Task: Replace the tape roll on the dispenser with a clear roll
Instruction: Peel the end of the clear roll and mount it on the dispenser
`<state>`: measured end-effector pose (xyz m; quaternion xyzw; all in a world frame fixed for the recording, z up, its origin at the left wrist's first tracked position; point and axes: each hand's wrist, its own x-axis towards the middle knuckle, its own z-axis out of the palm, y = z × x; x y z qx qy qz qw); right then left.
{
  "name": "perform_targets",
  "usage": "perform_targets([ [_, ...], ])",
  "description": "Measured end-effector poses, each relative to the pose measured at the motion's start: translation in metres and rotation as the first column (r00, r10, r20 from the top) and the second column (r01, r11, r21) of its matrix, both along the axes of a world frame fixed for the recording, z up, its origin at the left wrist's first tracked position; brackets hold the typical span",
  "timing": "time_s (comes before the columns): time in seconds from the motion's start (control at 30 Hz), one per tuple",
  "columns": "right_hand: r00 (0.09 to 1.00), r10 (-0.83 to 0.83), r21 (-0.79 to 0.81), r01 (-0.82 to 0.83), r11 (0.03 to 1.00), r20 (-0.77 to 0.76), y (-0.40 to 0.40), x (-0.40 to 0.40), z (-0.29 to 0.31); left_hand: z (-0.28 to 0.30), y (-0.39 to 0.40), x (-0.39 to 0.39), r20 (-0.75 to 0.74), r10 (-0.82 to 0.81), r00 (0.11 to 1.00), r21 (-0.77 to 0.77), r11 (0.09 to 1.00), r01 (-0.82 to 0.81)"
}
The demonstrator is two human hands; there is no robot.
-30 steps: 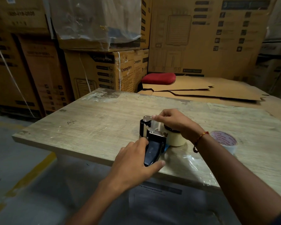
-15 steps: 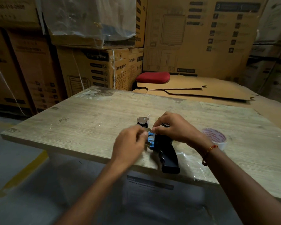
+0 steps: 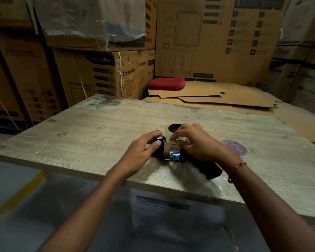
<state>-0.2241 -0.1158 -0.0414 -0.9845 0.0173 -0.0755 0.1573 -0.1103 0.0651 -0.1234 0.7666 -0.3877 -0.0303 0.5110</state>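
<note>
A person works at a worn wooden table [image 3: 84, 135] in a storeroom stacked with cardboard cartons [image 3: 98, 75], both hands closed in on a black handheld tape dispenser [image 3: 204, 166] lying on its side near the table's front edge. The left hand [image 3: 140, 151] grips the black roller end of the dispenser, thumb and fingers curled round it, while the right hand [image 3: 198, 142] bends over the middle, its fingertips pinching what looks like a strip of tape at the metal plate. The dispenser's long axis runs from the roller at left to the handle at lower right, under the right wrist. A pale mounted roll [image 3: 168, 129] shows just behind the hands. A second, clear tape roll [image 3: 238, 149] with a red-printed core lies flat beyond the right wrist, apart from the dispenser and nearer the right hand, likely the one to reach it.
</note>
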Motion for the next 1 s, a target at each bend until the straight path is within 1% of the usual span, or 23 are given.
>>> perform_targets([
  [0.13, 0.996, -0.031, -0.011, 0.032, 0.999, 0.089, 0.01, -0.004, -0.021, -0.003, -0.005, -0.001, 0.049, 0.043, 0.998, 0.019, 0.999, -0.044],
  [0.2, 0.991, -0.026, 0.07, 0.017, 0.997, 0.131, 0.011, -0.002, -0.026, -0.003, -0.005, 0.0, 0.047, 0.041, 0.998, 0.027, 0.999, -0.043],
  [0.27, 0.991, -0.024, 0.179, 0.001, 0.984, 0.13, 0.006, 0.002, -0.027, -0.005, -0.004, 0.001, 0.045, 0.042, 0.998, 0.024, 0.999, -0.043],
  [0.37, 0.992, 0.007, 0.269, -0.042, 0.962, 0.128, -0.001, 0.002, -0.029, -0.005, -0.003, 0.001, 0.051, 0.047, 0.998, 0.029, 0.998, -0.049],
  [0.43, 0.987, 0.02, 0.32, -0.07, 0.945, 0.157, -0.002, 0.001, -0.031, -0.005, -0.004, 0.002, 0.059, 0.054, 0.997, 0.046, 0.997, -0.057],
  [0.5, 0.978, 0.001, 0.426, -0.091, 0.9, 0.208, 0.0, -0.002, -0.029, -0.004, -0.005, 0.001, 0.069, 0.057, 0.996, 0.059, 0.996, -0.061],
  [0.53, 0.971, -0.025, 0.503, -0.101, 0.859, 0.238, 0.0, -0.003, -0.027, -0.004, -0.005, 0.001, 0.068, 0.056, 0.996, 0.052, 0.997, -0.06],
  [0.6, 0.955, -0.112, 0.634, -0.092, 0.768, 0.275, -0.002, -0.006, -0.025, -0.004, -0.003, 0.0, 0.086, 0.058, 0.995, 0.018, 0.998, -0.06],
  [0.67, 0.942, -0.206, 0.711, -0.046, 0.702, 0.265, -0.008, -0.008, -0.028, -0.001, -0.004, -0.003, 0.157, 0.066, 0.985, -0.007, 0.998, -0.065],
  [0.73, 0.941, -0.239, 0.732, -0.013, 0.681, 0.239, -0.011, -0.009, -0.033, 0.002, -0.008, -0.008, 0.268, 0.08, 0.96, -0.022, 0.997, -0.077],
  [0.8, 0.943, -0.237, 0.717, -0.003, 0.697, 0.234, -0.011, -0.008, -0.036, 0.006, -0.015, -0.015, 0.362, 0.1, 0.927, -0.015, 0.995, -0.102],
  [0.93, 0.934, -0.256, 0.697, 0.01, 0.717, 0.25, -0.012, -0.006, -0.037, 0.008, -0.027, -0.019, 0.489, 0.16, 0.858, -0.011, 0.984, -0.177],
  [1.0, 0.926, -0.275, 0.658, 0.039, 0.752, 0.259, -0.012, -0.004, -0.034, 0.011, -0.032, -0.017, 0.512, 0.162, 0.844, 0.011, 0.981, -0.195],
])
